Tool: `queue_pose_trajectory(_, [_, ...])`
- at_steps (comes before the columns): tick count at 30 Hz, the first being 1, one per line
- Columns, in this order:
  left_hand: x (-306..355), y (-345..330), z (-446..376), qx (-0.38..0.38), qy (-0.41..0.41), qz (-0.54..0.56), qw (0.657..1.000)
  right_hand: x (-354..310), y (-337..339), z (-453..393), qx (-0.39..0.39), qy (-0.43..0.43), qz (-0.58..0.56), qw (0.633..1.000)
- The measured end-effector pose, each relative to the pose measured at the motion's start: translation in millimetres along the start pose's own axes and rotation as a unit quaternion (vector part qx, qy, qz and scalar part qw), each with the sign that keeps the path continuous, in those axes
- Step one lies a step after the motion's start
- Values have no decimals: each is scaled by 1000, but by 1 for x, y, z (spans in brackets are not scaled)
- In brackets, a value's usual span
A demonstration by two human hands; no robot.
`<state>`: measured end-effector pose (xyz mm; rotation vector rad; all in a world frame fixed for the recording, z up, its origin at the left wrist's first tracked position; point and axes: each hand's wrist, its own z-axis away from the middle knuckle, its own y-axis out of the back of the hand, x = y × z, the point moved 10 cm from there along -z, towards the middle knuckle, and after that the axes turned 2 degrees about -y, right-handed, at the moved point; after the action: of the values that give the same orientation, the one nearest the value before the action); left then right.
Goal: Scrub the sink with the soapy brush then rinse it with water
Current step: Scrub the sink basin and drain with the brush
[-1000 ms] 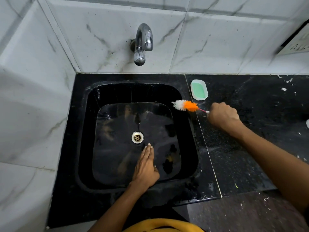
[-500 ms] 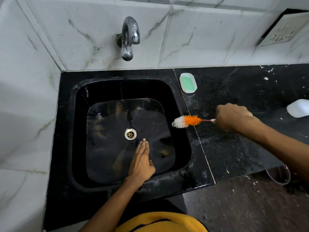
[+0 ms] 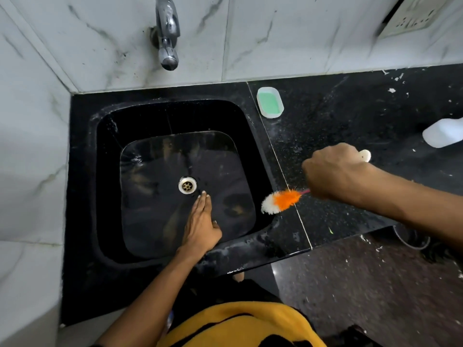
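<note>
Nearest, yellow-and-black clothing [image 3: 240,326] fills the bottom edge, with dark floor [image 3: 363,296] to its right. Left hand [image 3: 200,229] lies flat on the sink [image 3: 105,186] floor, fingers straight and together, tips just near of the drain [image 3: 187,185]; same pose and spot as half a second ago. Right hand [image 3: 333,171] is clenched round the brush [image 3: 280,201] handle, white handle end poking out past its far side. Brush head, orange with a white tip, now sits over the sink's near-right rim, right at the seam in the black counter [image 3: 350,113]; it has moved nearer along the rim since the earlier frames, when it was up beside the soap dish [image 3: 270,102], and it now angles down-left. Cannot tell if the bristles touch the rim. Basin floor left and far of the drain is unoccupied, wet sheen visible. Counter between right hand and soap dish is open, speckled with white flecks. White container [image 3: 443,132] at the right edge, well apart from the hand. Soap dish with green soap sits just right of the sink's far-right corner. Left wall [image 3: 32,146] tile butts straight against the counter edge, so there is little room on that side. Tap [image 3: 167,33] hangs from the far wall above the sink's far rim, no water running. Wall socket [image 3: 416,18] at far right.
</note>
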<state>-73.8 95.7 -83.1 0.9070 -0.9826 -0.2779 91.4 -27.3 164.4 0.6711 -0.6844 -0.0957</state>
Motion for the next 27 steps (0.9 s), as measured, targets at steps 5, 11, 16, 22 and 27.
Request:
queue_pose_trajectory(5, [-16, 6, 3, 17, 85, 56, 995, -88, 16, 47, 61, 227, 46, 971])
queue_pose_trajectory(11, [-31, 15, 11, 53, 149, 81, 984, -107, 14, 67, 126, 321, -2, 939])
queue_pose_trajectory(16, [-31, 13, 14, 60, 164, 61, 983, -10, -28, 18, 38, 164, 34, 985])
queue_pose_trajectory(22, [-38, 26, 19, 111, 191, 81, 972, -85, -18, 51, 64, 320, -33, 945])
queue_pose_trajectory(27, [-64, 67, 61, 214, 269, 112, 932, -166, -4, 71, 121, 410, -90, 900])
